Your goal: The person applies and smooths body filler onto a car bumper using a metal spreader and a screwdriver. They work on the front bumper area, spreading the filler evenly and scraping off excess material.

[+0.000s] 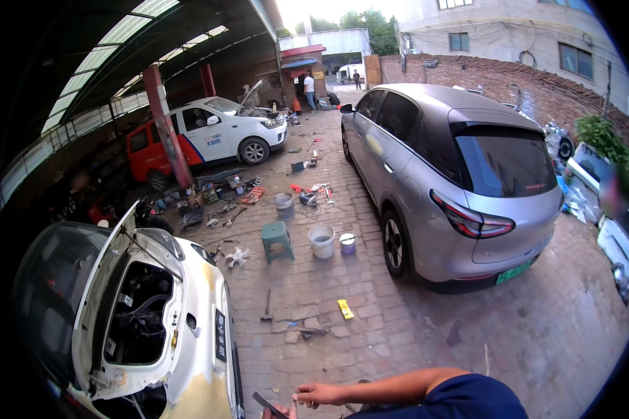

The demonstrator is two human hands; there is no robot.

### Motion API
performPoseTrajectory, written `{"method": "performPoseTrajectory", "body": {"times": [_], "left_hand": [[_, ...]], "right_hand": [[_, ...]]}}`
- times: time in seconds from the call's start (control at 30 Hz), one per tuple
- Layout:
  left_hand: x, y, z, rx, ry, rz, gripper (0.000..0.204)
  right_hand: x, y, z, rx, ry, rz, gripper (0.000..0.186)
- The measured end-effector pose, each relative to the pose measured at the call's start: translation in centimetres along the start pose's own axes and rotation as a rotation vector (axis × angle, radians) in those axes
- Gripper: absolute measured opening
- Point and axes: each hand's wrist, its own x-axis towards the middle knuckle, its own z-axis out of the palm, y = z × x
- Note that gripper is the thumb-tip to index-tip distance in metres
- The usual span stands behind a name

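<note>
At the bottom centre, my left hand is closed on a dark flat strip, mostly cut off by the lower edge. My right hand reaches in from the right on a bare forearm below a navy sleeve, its fingers curled beside the left one; what they grip is too small to make out. Just left of the hands stands a white car with an opened rear panel and yellowish filler patches.
A silver hatchback fills the right. A green stool, buckets, tools and a yellow packet lie on brick paving. A red-and-white van has its bonnet up; people stand in the distance.
</note>
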Motion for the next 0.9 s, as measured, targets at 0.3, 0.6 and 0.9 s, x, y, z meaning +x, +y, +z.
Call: {"method": "performPoseTrajectory", "body": {"times": [0.3, 0.6, 0.9], "left_hand": [[0.9, -1.9, -0.3, 0.045, -0.13, -0.052, 0.036], [1.8, -2.8, 2.2, 0.324, -0.201, -0.014, 0.033], [1.0, -5.5, 8.4, 0.466, -0.005, 0.171, 0.02]], "right_hand": [[1.9, 2.8, -0.3, 0.112, -0.042, -0.054, 0.036], [1.7, 0.5, 0.3, 0.082, 0.035, -0.096, 0.045], [1.1, -1.1, -0.1, 0.067, 0.115, -0.097, 0.049]]}}
